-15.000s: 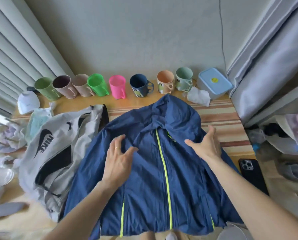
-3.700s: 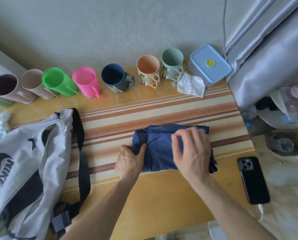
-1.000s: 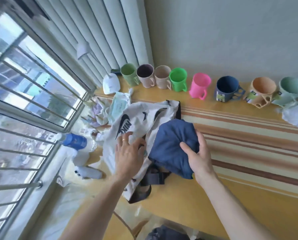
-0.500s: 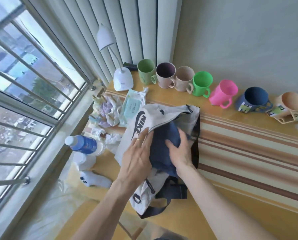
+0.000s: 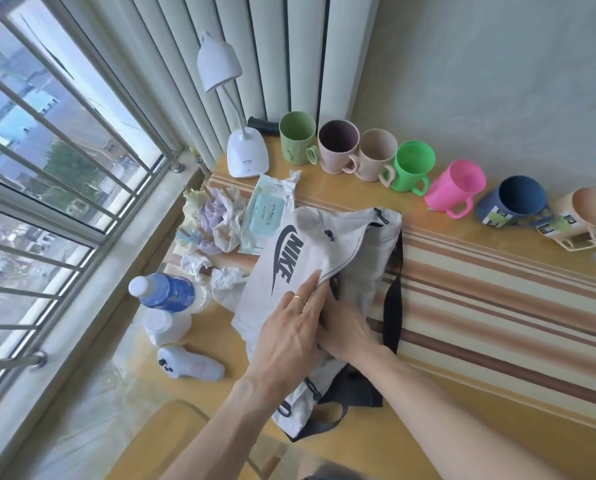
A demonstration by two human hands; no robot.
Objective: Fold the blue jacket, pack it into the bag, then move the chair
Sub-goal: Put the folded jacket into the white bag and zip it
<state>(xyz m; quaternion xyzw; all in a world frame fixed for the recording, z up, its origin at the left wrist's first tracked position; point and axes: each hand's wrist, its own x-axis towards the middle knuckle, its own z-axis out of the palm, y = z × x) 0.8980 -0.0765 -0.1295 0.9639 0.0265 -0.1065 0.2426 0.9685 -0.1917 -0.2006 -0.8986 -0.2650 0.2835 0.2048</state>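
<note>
A white Nike bag (image 5: 310, 244) with a dark strap (image 5: 392, 306) lies on the striped yellow table (image 5: 490, 327). My left hand (image 5: 289, 330) grips the bag's upper flap along the zip edge and holds the mouth apart. My right hand (image 5: 350, 336) reaches into the mouth, with its fingers hidden inside. The blue jacket is out of sight inside the bag. A curved wooden piece (image 5: 172, 441) shows below the table's near edge; I cannot tell if it is the chair.
Several coloured mugs (image 5: 411, 166) line the wall behind the bag. A white desk lamp (image 5: 246, 154), a wipes pack (image 5: 267, 213), crumpled tissues (image 5: 217, 216) and a water bottle (image 5: 165, 292) crowd the left, beside a barred window (image 5: 47, 168).
The folded jacket was half out of the bag half a second ago and is now fully inside. My right hand has pushed deeper in. My left hand keeps hold of the flap.
</note>
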